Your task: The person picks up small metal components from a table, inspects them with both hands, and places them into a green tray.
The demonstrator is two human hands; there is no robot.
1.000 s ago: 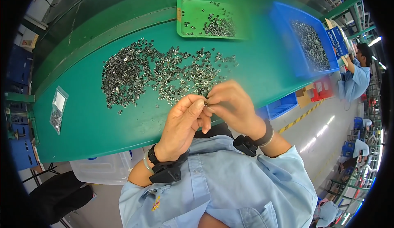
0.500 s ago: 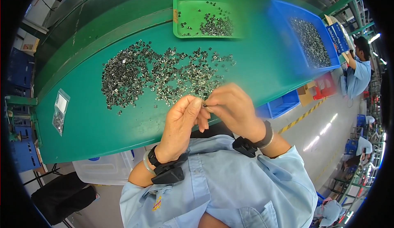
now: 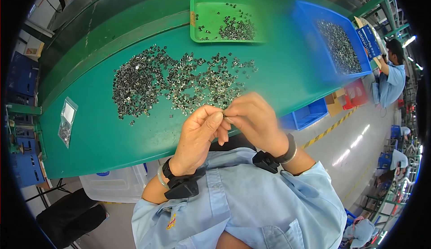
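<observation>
Above the near edge of the green table, my left hand (image 3: 200, 134) and my right hand (image 3: 255, 120) meet at the fingertips. Thumb and fingers of each are pinched around a tiny dark metal part (image 3: 224, 114), mostly hidden between them. Just beyond my hands a wide spread of small shiny metal parts (image 3: 202, 83) lies on the table. Its left side is a darker, denser heap (image 3: 137, 85); toward the right the parts thin out.
A green tray (image 3: 194, 30) with some of the parts stands at the back. To the right is a blue bin (image 3: 310, 38) full of small parts. A clear bag (image 3: 67, 122) lies at the left. Below the right edge sits another blue bin (image 3: 310, 116). A co-worker (image 3: 391, 80) is farther right.
Both hands stay together in nearly the same place. The tiny part between the fingertips shows less than before, and the view has shifted very slightly.
</observation>
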